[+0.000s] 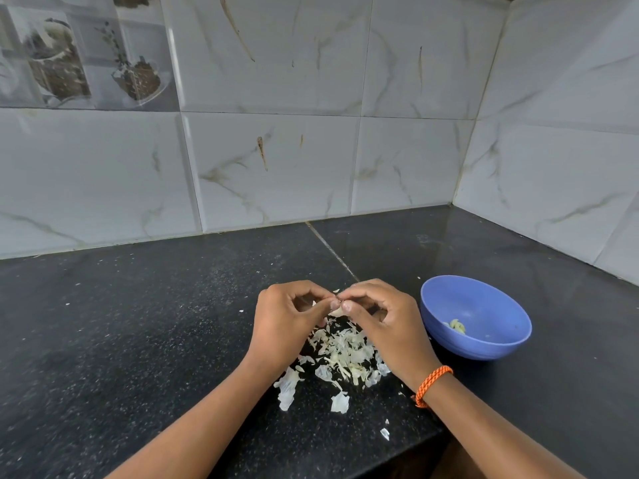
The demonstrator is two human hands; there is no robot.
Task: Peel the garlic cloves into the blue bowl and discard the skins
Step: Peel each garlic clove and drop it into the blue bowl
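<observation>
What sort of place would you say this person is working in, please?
Most likely a home kitchen corner: a dark speckled stone countertop meets a marble-patterned tiled wall, and both hands peel a garlic clove over a pile of skins beside a blue bowl.

A black speckled countertop is backed by marble-patterned wall tiles. A decorative tile printed with jars is set at upper left.

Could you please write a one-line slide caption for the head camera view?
Both hands, left hand and right hand, pinch a garlic clove above a pile of skins, beside the blue bowl.
</observation>
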